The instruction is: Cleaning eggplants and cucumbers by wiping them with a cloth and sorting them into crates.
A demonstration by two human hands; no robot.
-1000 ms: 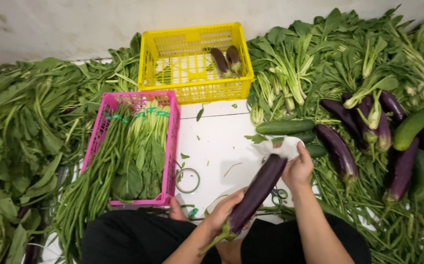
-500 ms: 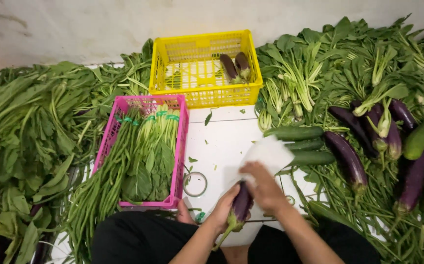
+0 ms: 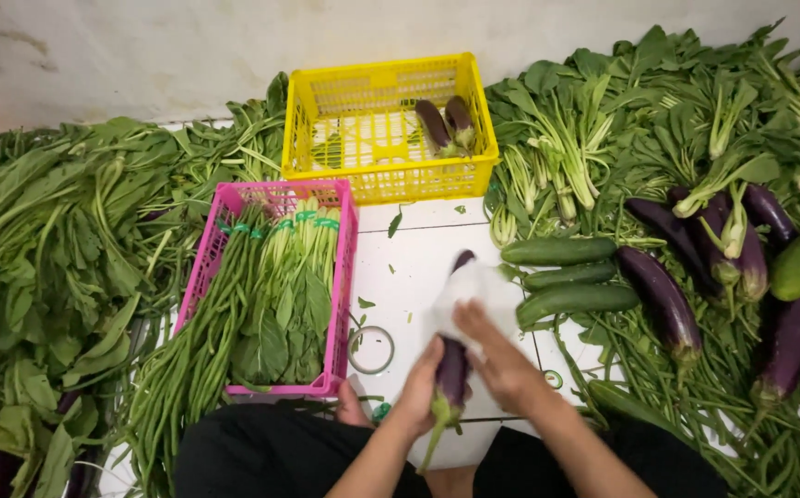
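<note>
An eggplant (image 3: 452,371) lies lengthwise away from the person, stem toward them, just right of the pink crate (image 3: 337,277). The left hand (image 3: 420,387) grasps it; the right hand (image 3: 497,355) presses white paper (image 3: 478,286) around it.

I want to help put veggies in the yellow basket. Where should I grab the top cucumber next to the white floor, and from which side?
Grab the top cucumber around its thick middle, coming straight down from above. It lies flat and sideways on the greens, its whole upper side bare. Another cucumber lies close beside it, so reaching in from the side looks harder; its ends are rounded and would likely slip.
</note>
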